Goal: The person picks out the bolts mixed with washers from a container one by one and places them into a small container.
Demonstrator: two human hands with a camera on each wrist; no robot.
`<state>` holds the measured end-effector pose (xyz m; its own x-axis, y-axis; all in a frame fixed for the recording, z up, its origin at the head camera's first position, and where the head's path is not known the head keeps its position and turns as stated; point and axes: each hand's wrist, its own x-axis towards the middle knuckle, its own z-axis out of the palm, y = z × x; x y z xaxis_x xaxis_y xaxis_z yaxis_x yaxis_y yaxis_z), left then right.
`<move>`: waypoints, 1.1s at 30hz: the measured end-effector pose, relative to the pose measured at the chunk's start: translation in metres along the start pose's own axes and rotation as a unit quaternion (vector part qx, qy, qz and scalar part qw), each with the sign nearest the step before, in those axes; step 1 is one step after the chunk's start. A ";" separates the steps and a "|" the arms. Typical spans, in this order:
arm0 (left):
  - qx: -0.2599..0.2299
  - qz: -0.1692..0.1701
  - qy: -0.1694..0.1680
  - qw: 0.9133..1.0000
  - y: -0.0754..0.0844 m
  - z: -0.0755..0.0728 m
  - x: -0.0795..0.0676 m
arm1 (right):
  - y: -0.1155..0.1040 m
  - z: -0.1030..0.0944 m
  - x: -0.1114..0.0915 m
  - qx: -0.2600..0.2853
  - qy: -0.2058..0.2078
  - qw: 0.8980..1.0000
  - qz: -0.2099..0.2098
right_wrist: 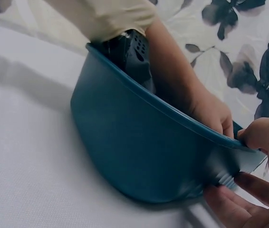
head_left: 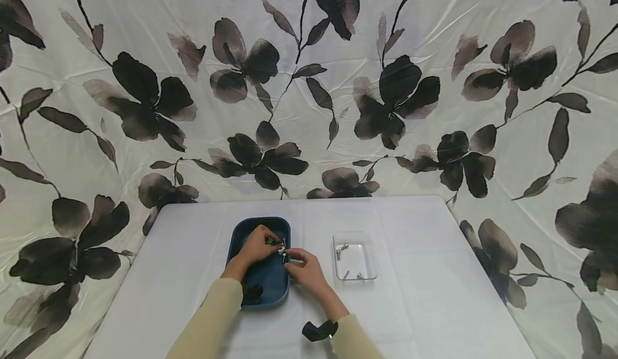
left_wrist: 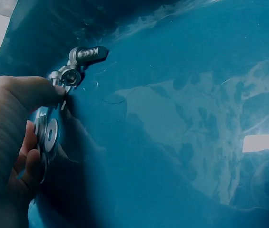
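Curling the left hand (head_left: 256, 247) round bolts (left_wrist: 91, 55) and washers (left_wrist: 53, 127) at 2 o'clock within the blue bin (right_wrist: 125, 128), presumably to pick pieces out, and pinching that bin at 3 o'clock with the right hand (head_left: 309, 271), likely to steady it; cannot tell exactly which pieces. See these at 3 o'clock from the left hand and 10 o'clock from the right, just inside the pinched side, with the clear tray (head_left: 358, 260) at 3 o'clock from the bin, apparently for easy reach.
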<state>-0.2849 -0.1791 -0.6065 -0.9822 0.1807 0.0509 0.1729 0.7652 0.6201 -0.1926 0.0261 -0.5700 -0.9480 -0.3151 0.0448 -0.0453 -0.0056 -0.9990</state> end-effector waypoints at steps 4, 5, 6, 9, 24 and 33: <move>0.012 0.007 0.009 1.000 0.000 -0.002 -0.002 | -0.001 0.002 -0.001 0.000 0.004 1.000 0.003; 0.017 0.009 0.012 1.000 0.000 -0.003 -0.002 | -0.001 0.002 -0.002 -0.001 0.004 1.000 0.003; 0.024 0.009 0.015 1.000 -0.001 -0.003 -0.003 | -0.002 0.002 -0.002 -0.001 0.005 1.000 0.004; 0.044 0.002 0.021 0.999 0.000 -0.004 -0.003 | -0.002 0.003 -0.002 -0.005 0.006 1.000 0.007; 0.068 -0.011 0.022 0.997 0.001 -0.003 -0.003 | 0.036 0.005 0.011 -0.004 0.030 0.999 0.019; 0.101 0.009 0.006 0.995 0.004 0.000 -0.001 | 0.031 0.005 0.007 -0.003 0.029 1.000 0.010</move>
<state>-0.2835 -0.1766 -0.6041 -0.9794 0.1891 0.0707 0.2005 0.8707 0.4491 -0.1992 0.0186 -0.6002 -0.9653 -0.2600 0.0253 -0.0276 0.0052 -0.9996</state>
